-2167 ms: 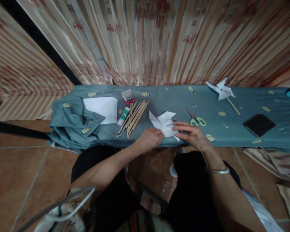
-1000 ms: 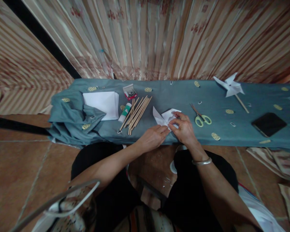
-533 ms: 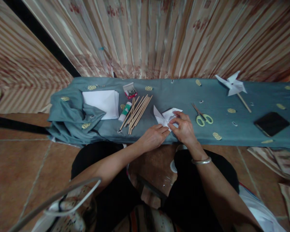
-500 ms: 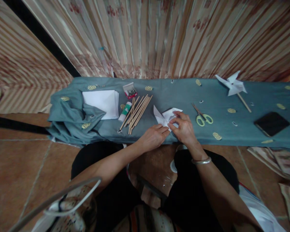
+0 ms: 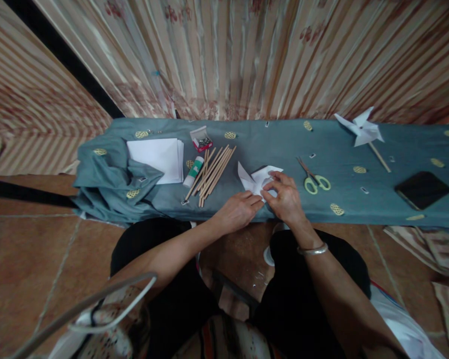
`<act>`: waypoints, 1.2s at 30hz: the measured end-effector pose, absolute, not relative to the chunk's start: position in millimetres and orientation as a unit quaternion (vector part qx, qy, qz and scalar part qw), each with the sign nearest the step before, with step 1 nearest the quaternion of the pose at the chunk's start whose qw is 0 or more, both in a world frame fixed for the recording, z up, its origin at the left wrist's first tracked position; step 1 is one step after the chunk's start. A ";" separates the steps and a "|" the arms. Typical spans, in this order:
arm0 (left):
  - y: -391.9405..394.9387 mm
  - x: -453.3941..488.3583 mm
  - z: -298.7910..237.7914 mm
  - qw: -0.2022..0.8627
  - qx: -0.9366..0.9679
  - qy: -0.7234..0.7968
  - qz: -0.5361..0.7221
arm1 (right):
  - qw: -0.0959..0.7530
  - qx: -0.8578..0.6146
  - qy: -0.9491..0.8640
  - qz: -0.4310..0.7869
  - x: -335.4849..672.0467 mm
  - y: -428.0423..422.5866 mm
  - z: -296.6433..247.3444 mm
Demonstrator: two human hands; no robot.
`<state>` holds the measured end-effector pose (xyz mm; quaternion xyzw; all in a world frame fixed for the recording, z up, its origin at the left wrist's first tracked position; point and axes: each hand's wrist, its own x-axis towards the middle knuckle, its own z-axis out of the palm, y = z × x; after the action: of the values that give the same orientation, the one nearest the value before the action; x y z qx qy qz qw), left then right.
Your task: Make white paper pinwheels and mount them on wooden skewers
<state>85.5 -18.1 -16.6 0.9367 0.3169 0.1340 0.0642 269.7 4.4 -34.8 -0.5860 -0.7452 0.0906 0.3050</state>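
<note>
A white paper pinwheel piece, partly folded, lies near the front edge of the blue-grey cloth-covered table. My right hand has its fingers curled over the paper's middle and right side, pinching a flap. The fingertips of my left hand press together on the paper's near left edge. Part of the paper is hidden under both hands.
Left of the paper lie several wooden sticks, a glue stick, a small box of pins and a stack of white sheets. Green-handled scissors, a finished pinwheel and a black phone lie to the right.
My right hand, flat on the paper 2.2 s ago, has curled and pinched a flap. Over the last half second both hands have hardly moved.
</note>
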 end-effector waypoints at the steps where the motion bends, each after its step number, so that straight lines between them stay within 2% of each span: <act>1: -18.1 85.7 -16.9 0.063 0.937 0.317 0.135 | 0.305 -0.586 -0.745 0.088 269.7 4.3 -34.8; 15: -17.8 85.9 -17.4 0.059 0.939 0.317 0.121 | 0.279 -0.570 -0.771 0.047 265.0 -0.9 -31.9; 29: -16.6 86.3 -12.1 0.069 0.939 0.319 0.106 | 0.165 -0.559 -0.812 0.027 261.6 -11.7 -18.6; 36: -12.4 80.6 -8.6 0.132 0.924 0.324 0.154 | 0.163 -0.546 -0.822 0.021 266.5 -19.0 -27.5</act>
<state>80.6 -12.4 -8.6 0.9241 0.3242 0.1538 0.1317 266.5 -19.0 -27.5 -0.5457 -0.8218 0.0207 0.1627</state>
